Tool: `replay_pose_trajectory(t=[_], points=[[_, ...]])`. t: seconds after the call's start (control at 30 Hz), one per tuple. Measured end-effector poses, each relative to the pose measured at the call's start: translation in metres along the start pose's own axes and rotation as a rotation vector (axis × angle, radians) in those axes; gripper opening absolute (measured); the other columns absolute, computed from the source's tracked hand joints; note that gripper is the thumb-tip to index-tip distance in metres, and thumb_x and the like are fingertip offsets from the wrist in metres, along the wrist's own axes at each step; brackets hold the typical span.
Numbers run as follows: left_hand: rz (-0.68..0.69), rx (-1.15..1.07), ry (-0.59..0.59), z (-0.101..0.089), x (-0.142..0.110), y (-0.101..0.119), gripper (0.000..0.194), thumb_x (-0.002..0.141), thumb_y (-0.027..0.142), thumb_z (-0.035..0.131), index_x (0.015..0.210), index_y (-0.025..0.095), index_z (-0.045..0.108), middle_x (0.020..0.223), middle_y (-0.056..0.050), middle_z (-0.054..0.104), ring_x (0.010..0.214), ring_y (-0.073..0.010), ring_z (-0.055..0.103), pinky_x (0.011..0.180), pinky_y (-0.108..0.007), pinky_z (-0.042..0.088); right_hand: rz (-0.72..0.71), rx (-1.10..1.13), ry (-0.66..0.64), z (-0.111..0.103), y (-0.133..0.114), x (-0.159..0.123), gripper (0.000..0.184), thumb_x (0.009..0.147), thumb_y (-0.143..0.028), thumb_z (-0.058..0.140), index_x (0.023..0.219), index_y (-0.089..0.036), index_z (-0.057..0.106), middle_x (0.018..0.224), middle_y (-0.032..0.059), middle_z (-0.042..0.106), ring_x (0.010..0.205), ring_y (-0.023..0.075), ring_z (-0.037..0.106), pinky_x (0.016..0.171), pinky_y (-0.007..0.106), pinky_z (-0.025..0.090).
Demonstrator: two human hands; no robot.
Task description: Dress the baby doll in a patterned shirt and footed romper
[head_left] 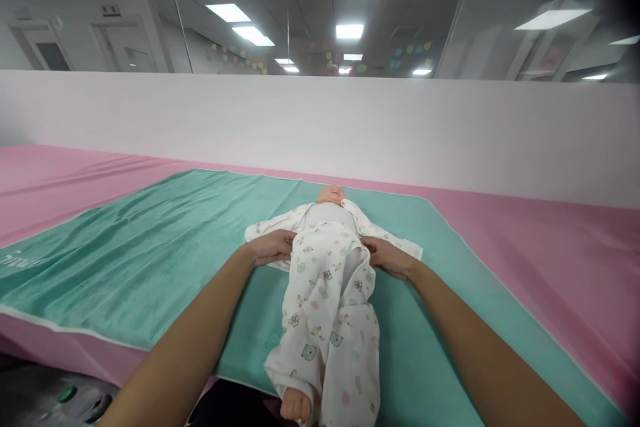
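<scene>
A baby doll (330, 195) lies on its back, head away from me, on a teal towel (150, 247). It wears white patterned pants (325, 294) and a white top (280, 222) spread open at the chest, its sleeves stretched out to both sides. One bare foot (296, 405) pokes from the left pant leg; the other is not visible. My left hand (273, 247) is closed on the pants' waist at the left side. At the opposite side my right hand (387, 256) grips the waist too, its fingertips partly hidden by the cloth.
Pink padding (560, 254) surrounds the towel. Behind it stands a low white wall (320, 120) with a mirror or glass panel (320, 14) above, showing ceiling lights. At the lower left, below the pink edge, is a clear object with a green part (67, 394).
</scene>
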State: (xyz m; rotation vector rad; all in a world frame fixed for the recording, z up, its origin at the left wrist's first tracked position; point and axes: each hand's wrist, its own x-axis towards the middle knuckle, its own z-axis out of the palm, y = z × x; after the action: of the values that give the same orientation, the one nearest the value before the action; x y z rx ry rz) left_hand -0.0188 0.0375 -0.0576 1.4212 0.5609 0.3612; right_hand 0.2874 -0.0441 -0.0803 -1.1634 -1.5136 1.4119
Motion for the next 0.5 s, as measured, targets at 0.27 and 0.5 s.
replay_pose_trajectory(t=[0.27, 0.5], points=[[0.135, -0.070, 0.064, 0.007, 0.012, -0.011, 0.034, 0.063, 0.015, 0.066, 0.097, 0.011, 0.064, 0.094, -0.010, 0.065, 0.088, -0.0195, 0.061, 0.078, -0.028, 0.048, -0.061, 0.272, 0.134, 0.019, -0.001, 0.006, 0.028, 0.064, -0.023, 0.067, 0.091, -0.017, 0.064, 0.089, 0.0048, 0.063, 0.079, 0.0165, 0.056, 0.070, 0.028, 0.045], [0.261, -0.126, 0.321, 0.026, 0.029, -0.014, 0.047, 0.066, 0.022, 0.069, 0.111, 0.015, 0.057, 0.101, -0.009, 0.064, 0.093, -0.0212, 0.059, 0.079, -0.032, 0.048, -0.105, 0.419, 0.496, 0.035, 0.015, 0.030, 0.025, 0.061, -0.032, 0.070, 0.078, -0.016, 0.062, 0.073, 0.0041, 0.062, 0.068, 0.0166, 0.054, 0.061, 0.028, 0.043]])
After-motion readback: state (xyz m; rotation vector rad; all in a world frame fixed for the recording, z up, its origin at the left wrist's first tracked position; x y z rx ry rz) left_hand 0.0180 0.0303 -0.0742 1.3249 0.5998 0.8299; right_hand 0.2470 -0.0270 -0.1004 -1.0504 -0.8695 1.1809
